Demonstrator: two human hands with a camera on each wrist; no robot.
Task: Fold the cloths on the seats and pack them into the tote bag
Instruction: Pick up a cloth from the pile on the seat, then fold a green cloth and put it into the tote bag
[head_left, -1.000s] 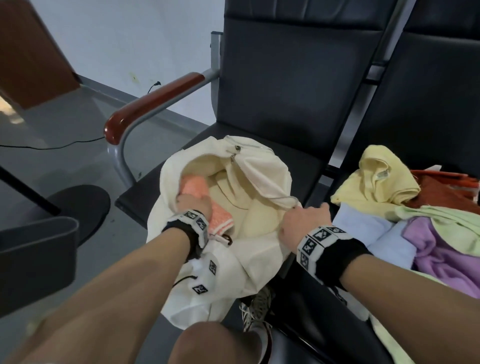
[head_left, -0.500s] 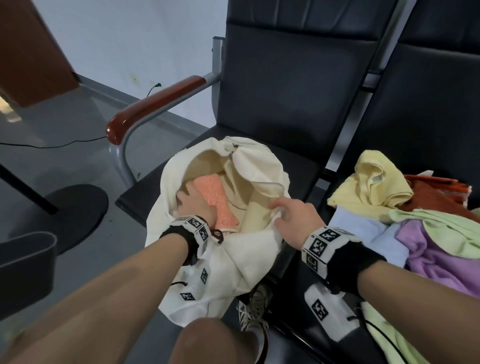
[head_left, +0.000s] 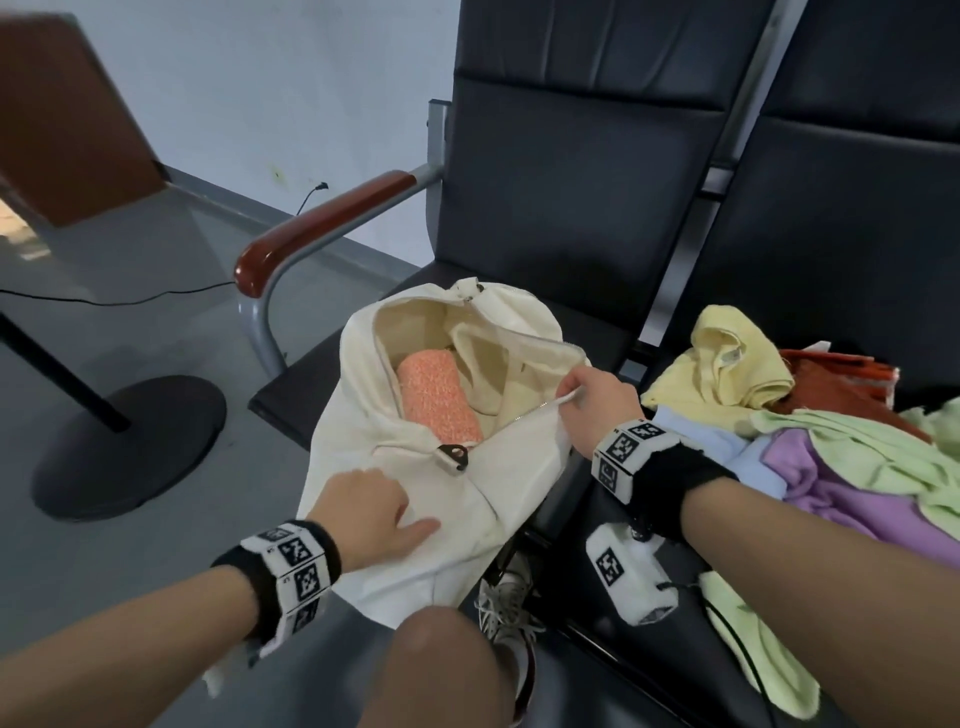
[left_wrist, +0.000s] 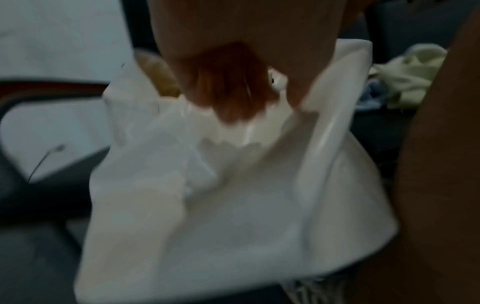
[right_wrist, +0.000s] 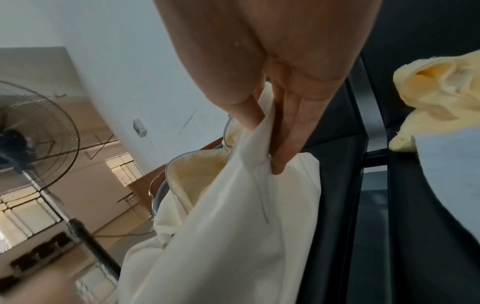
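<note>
Head view: tote bag (head_left: 415, 483) slumped on left seat (head_left: 587, 332), limp canvas, right hand (head_left: 597, 405) pinching its 3 o'clock rim, left hand (head_left: 371, 506) flat and relaxed on the front; soft light cloths (head_left: 831, 457) heaped at 3 o'clock—pinch corners.

Soft, even daylight is filling the head view, edges bending outward. The left wrist picture is looking dim and heavily blurred. In the right wrist view a window (right_wrist: 122, 167) is glowing brightly.
</note>
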